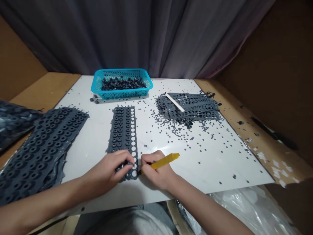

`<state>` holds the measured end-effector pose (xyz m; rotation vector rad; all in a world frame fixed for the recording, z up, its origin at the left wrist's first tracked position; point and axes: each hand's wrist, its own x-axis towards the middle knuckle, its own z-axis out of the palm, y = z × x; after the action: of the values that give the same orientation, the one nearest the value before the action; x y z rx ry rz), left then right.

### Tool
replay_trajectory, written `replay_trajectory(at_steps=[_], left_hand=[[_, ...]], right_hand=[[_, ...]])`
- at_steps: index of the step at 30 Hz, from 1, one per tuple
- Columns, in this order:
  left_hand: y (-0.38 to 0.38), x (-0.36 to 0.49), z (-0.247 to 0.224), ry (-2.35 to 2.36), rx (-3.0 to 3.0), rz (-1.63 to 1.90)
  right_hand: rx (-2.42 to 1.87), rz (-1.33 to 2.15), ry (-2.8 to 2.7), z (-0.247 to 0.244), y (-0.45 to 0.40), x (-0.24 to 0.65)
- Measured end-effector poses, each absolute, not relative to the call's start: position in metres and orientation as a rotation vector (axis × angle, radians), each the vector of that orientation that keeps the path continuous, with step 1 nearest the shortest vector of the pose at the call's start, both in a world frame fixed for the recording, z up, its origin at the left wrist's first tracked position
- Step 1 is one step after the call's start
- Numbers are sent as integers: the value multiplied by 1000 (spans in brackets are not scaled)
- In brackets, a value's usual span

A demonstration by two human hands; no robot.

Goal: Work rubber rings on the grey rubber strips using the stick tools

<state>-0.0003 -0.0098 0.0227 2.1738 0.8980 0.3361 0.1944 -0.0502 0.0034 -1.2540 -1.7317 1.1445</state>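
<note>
A dark grey rubber sheet [122, 130] with rows of round moulded rings lies upright in front of me, its right column punched into open holes. My left hand [121, 165] is over the sheet's near end, thumb and forefinger pinched on a small dark rubber piece [130, 163]. Just right of the sheet, my right hand [156, 168] grips a yellow-handled tool [166, 161], its dark tip close to the sheet's lower right edge. The palm side of both hands is hidden.
Behind stands a blue basket [122, 95] of dark pieces. Uncut sheets [46, 143] lie left, beside a plastic bag [14, 120]. A pile of holed sheets [193, 106] with a white stick [174, 102] sits at back right. Small dark discs are scattered about.
</note>
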Motion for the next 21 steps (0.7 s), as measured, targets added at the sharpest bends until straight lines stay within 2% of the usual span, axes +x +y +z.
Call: replay_trajectory(at_steps=[4,12,21], left_hand=[[-2,-4,32,1005,1765,304],[-1,-2,31,831,767,364],[13,-2,34,843,633,489]], right_hand=[[-1246,1201,-1675,2,-50,195],[-1231,1273,-1454,4,-49,194],[-1231,1301,-1384,2,-48,190]])
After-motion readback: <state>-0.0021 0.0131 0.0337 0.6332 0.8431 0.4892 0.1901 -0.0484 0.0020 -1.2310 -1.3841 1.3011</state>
